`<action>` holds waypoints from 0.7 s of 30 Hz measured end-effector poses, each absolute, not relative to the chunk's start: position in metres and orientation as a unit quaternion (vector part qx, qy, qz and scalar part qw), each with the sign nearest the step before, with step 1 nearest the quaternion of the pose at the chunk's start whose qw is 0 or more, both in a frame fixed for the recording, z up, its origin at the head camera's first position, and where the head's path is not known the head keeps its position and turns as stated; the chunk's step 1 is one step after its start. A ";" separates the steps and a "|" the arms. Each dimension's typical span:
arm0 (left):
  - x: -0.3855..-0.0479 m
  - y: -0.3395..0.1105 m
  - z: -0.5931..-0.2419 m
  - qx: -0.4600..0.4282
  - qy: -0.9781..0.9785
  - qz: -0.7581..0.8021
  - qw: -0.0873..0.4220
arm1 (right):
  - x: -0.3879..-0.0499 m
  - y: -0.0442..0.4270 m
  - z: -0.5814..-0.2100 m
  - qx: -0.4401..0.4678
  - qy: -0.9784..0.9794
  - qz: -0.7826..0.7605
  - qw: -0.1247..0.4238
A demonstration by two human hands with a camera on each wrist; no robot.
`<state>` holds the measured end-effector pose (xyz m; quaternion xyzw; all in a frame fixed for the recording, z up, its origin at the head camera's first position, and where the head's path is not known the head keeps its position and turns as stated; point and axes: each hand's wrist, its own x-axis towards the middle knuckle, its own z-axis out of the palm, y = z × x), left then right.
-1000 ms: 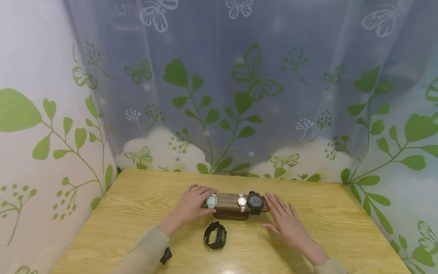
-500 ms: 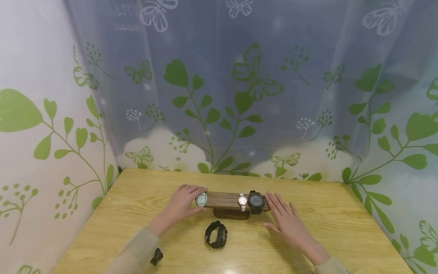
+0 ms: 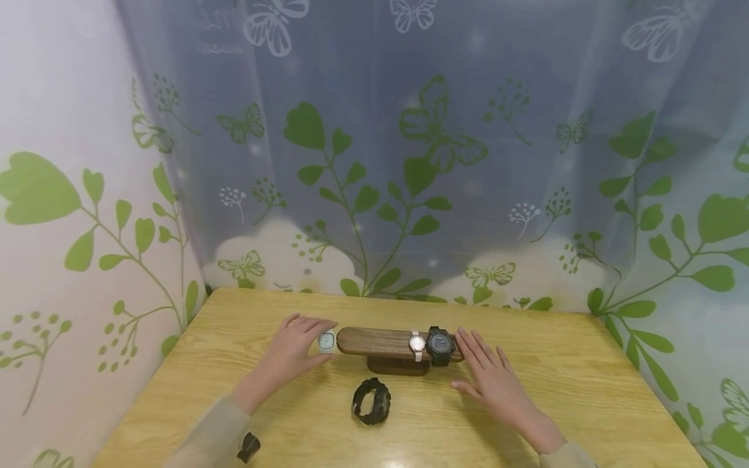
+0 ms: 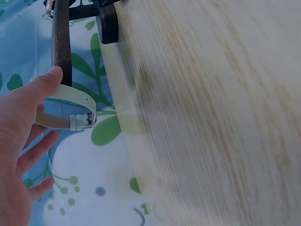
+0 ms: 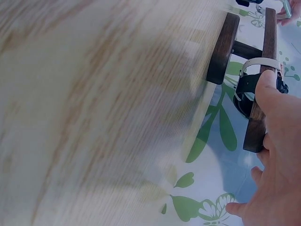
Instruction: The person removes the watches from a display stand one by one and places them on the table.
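My left hand (image 3: 287, 351) pinches a mint-green watch (image 3: 326, 341) just off the left end of a dark wooden watch stand (image 3: 374, 342). In the left wrist view the watch's buckled pale strap (image 4: 80, 98) forms a closed loop, apart from the bar's end (image 4: 61, 47). At the stand's other end, my right hand (image 3: 497, 390) touches the bar with straight fingers, its thumb toward the front. A small white-strapped watch (image 3: 417, 344) and a large black watch (image 3: 440, 344) sit side by side on the bar's right half. In the right wrist view my thumb partly covers the black watch's strap (image 5: 247, 84).
Another black watch (image 3: 371, 402) lies on its side on the wooden table (image 3: 526, 351), in front of the stand. A curtain (image 3: 374, 195) printed with leaves and butterflies hangs behind the table. A small black device (image 3: 248, 447) shows by my left sleeve.
The mint-green watch has slid left along the bar and come off its left end, carried by my left hand. My right hand stays at the stand's right end.
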<state>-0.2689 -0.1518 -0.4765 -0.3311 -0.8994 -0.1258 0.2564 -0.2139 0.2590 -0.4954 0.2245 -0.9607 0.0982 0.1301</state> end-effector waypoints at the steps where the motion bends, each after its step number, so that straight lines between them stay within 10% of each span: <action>1: -0.268 -0.153 -0.477 -0.331 -0.900 -0.122 0.258 | -0.214 0.259 -0.495 0.224 -0.961 0.098 0.130; 21: -0.229 -0.169 -0.483 -0.328 -0.924 -0.072 0.182 | -0.213 0.260 -0.494 0.230 -0.959 0.103 0.134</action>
